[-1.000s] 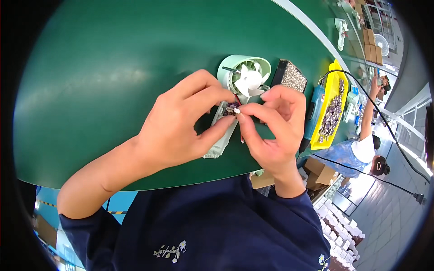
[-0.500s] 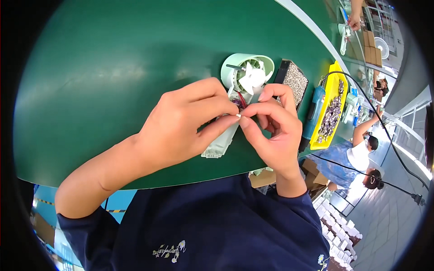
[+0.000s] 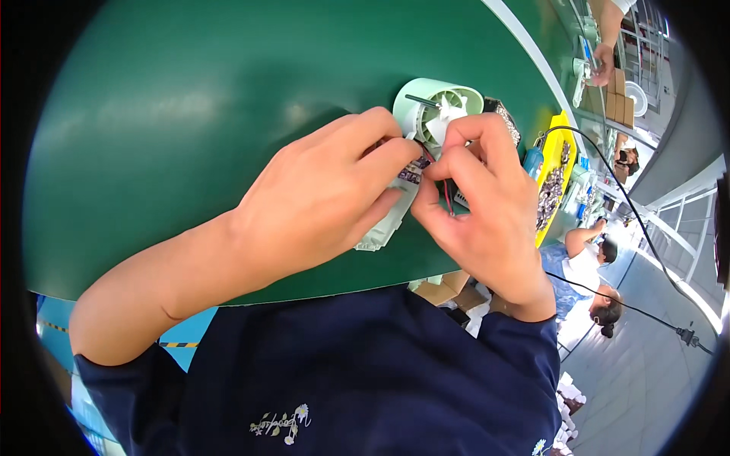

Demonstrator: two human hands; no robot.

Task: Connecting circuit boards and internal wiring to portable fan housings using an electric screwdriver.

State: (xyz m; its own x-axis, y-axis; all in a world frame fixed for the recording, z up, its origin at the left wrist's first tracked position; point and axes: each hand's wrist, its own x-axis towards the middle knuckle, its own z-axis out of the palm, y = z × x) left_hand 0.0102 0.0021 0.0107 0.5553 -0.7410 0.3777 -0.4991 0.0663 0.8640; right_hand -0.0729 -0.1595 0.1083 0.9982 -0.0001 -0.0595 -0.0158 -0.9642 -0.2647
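A pale green handheld fan [image 3: 407, 114] with white blades [image 3: 445, 114] lies on the green table, its handle [image 3: 382, 228] opened toward me. Inside the handle a small circuit board [image 3: 411, 172] shows between my hands. My left hand [image 3: 319, 190] is curled over the handle from the left, fingertips at the board and thumb along the handle's edge. From the right, my right hand [image 3: 487, 201] pinches thin wires at the board with thumb and forefinger. Red and black wires [image 3: 447, 197] run beside its thumb. The exact fingertip contact is partly hidden.
Beyond my right hand are a black box of small metal parts [image 3: 502, 118], a yellow tray [image 3: 561, 125] of metal pieces and a teal power screwdriver [image 3: 534, 161]. A black cable [image 3: 616, 178] arcs across the right. Co-workers sit farther right; another person's hand [image 3: 603, 64] works at top right.
The fan appears farther right and slightly higher in view. My fingers have moved from a pinch on a small white piece to the board, and my right hand now covers more of the screwdriver and parts box.
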